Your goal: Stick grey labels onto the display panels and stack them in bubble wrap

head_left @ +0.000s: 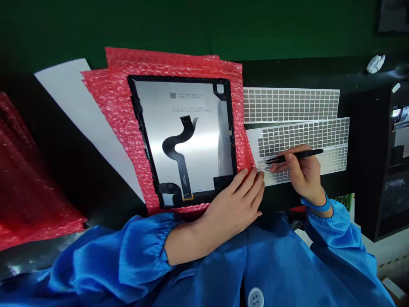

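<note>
A tablet screen panel lies back side up, silver with a black frame. A black flex cable curves across its back. Beneath it are sheets of pink bubble wrap. My left hand lies flat, fingers stretched out, over the panel's lower right corner and the edge of a sticker sheet. Black tweezers are gripped in my right hand, their tips at the left part of the lower sheet of small grey square stickers. Whether the tips hold a sticker is too small to tell.
Another sticker sheet lies just behind the lower one. To the left are a white sheet and a stack of red bubble wrap bags. A crumpled white scrap lies at the far right, near a dark shelf.
</note>
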